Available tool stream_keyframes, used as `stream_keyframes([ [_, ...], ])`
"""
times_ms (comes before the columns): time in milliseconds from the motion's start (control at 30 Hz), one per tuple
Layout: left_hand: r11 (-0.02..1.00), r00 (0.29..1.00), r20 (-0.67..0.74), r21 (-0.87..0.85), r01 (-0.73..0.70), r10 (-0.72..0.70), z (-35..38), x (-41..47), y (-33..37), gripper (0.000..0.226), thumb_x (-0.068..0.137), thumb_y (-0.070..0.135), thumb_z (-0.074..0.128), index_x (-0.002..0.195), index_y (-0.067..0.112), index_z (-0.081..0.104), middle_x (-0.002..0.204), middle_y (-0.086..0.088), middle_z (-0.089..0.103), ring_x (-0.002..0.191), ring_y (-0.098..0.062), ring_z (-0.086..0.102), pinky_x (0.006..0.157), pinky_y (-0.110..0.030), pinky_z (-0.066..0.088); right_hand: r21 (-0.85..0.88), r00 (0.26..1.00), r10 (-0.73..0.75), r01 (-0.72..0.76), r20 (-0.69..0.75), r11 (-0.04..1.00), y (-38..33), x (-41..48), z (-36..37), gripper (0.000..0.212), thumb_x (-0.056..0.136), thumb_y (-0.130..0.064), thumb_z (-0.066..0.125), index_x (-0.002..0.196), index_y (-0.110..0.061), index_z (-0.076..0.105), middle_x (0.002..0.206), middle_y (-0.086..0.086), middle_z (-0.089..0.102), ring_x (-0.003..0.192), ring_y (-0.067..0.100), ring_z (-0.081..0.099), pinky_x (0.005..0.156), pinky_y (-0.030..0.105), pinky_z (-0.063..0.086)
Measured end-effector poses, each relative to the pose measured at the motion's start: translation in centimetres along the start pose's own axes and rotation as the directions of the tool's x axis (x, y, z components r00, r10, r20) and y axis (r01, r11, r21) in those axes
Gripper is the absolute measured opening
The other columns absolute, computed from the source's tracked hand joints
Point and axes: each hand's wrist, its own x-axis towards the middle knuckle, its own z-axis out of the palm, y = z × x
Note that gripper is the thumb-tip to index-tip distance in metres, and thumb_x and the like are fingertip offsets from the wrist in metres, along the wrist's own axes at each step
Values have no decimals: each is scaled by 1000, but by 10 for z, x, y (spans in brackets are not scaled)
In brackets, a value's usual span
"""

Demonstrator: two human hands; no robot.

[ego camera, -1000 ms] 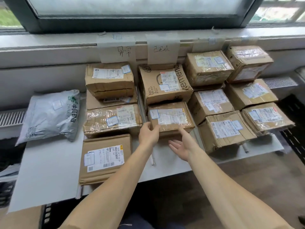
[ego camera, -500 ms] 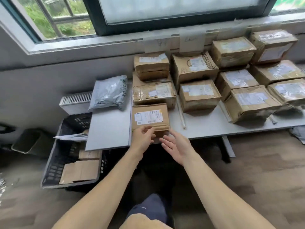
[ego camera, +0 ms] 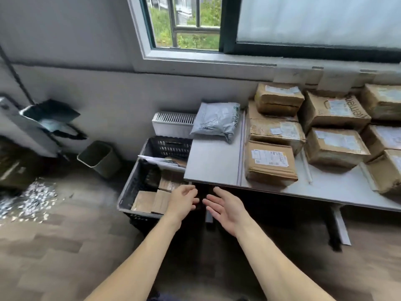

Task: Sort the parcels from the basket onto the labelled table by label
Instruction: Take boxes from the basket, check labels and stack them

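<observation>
A dark plastic basket [ego camera: 130,187] stands on the floor left of the white table [ego camera: 212,166] and holds brown cardboard parcels [ego camera: 149,202] and a white envelope. My left hand [ego camera: 183,200] hovers over the basket's right side with fingers relaxed, holding nothing. My right hand [ego camera: 223,208] is beside it, palm up and empty, just below the table's front edge. On the table lie a grey plastic mailer [ego camera: 217,121] and several brown boxes, the nearest one [ego camera: 269,164] bearing a white shipping label. Paper labels [ego camera: 334,80] hang on the sill behind the boxes.
A small green bin [ego camera: 99,158] stands by the wall left of the basket. A white radiator [ego camera: 173,122] sits behind the basket. Shiny scraps [ego camera: 32,198] litter the floor at the left. The table's legs [ego camera: 340,224] reach the wooden floor at the right.
My view has swung left and down from the table to the basket. Both hands have drawn back from the boxes on the table and now hover empty near the basket.
</observation>
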Motion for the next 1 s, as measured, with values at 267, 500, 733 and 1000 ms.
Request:
stream_keyframes([
  [267, 990, 989, 39, 35, 139, -140, -167, 36, -49, 27, 103, 21, 58, 129, 13, 63, 122, -8, 70, 103, -20, 72, 75, -30, 57, -202, 997, 40, -53, -67, 978, 113, 30, 148, 18, 106, -22, 56, 123, -16, 58, 120, 13, 70, 103, 23, 76, 100, 42, 56],
  [500, 973, 971, 78, 72, 220, -226, -213, 73, -54, 27, 105, 21, 56, 130, 14, 61, 115, -4, 70, 102, -17, 70, 79, -30, 58, -230, 981, 64, -106, -185, 967, 145, 51, 182, 19, 106, -28, 56, 123, -20, 56, 121, 10, 70, 108, 22, 72, 90, 35, 60],
  [733, 956, 954, 131, 150, 251, -271, -201, 126, -37, 24, 106, 21, 56, 128, 16, 61, 114, -4, 69, 105, -19, 70, 84, -31, 59, -88, 947, 135, -168, -293, 982, 125, 116, 171, 16, 105, -24, 59, 119, -18, 58, 117, 11, 69, 109, 26, 69, 98, 42, 57],
  [1000, 911, 932, 79, 258, 322, -353, -196, 191, -29, 25, 104, 24, 58, 128, 17, 62, 115, -5, 71, 104, -19, 71, 84, -32, 59, -118, 933, 225, -266, -279, 957, 113, 183, 170, 30, 106, -23, 56, 134, -11, 56, 112, 6, 69, 105, 19, 68, 87, 33, 54],
])
